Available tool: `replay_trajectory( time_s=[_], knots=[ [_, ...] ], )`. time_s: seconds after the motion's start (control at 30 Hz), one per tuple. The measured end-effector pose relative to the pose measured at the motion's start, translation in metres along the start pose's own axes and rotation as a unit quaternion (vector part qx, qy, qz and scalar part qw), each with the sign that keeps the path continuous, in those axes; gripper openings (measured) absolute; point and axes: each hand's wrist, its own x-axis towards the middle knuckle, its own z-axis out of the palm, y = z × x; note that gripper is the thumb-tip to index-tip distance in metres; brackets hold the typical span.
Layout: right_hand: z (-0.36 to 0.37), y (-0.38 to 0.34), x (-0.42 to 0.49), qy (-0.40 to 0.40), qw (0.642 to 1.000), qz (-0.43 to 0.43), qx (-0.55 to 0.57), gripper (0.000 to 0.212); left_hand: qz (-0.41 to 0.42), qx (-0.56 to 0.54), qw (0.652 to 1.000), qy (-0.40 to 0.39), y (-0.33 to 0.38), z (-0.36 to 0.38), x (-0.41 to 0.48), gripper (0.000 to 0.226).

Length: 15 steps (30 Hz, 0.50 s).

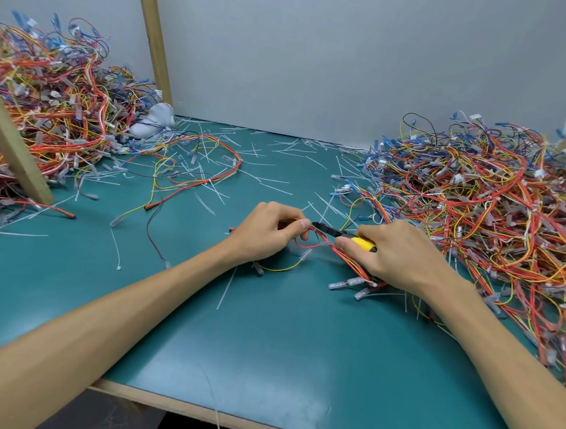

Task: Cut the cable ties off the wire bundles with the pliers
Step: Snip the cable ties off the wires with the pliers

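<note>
On the green mat, my left hand (270, 232) pinches a small bundle of red and yellow wires (342, 257) between thumb and fingertips. My right hand (393, 252) grips the yellow-handled pliers (360, 241), whose dark jaws (324, 227) point left and reach the bundle right beside my left fingertips. The bundle trails down to the right, ending in clear connectors (354, 283). Any cable tie at the jaws is too small to make out.
A big heap of tangled wire bundles (496, 209) fills the right side, another heap (48, 104) the back left. Cut white cable ties (277, 180) litter the mat. A wooden post (9, 138) slants at left. The table's front edge (194, 409) runs below my forearms.
</note>
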Motion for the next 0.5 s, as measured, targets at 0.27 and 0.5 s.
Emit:
replay_trajectory(
  time_s=[0.27, 0.5],
  knots=[
    [0.0026, -0.0002, 0.0001, 0.068, 0.997, -0.002, -0.029, 0.057, -0.004, -0.018, 1.000, 0.000, -0.0026, -0.0002, 0.0020, 0.027],
    [0.0066, 0.0044, 0.0004, 0.109, 0.992, -0.051, -0.046, 0.061, 0.012, -0.022, 1.000, 0.004, -0.0036, 0.0005, 0.0017, 0.025]
  ],
)
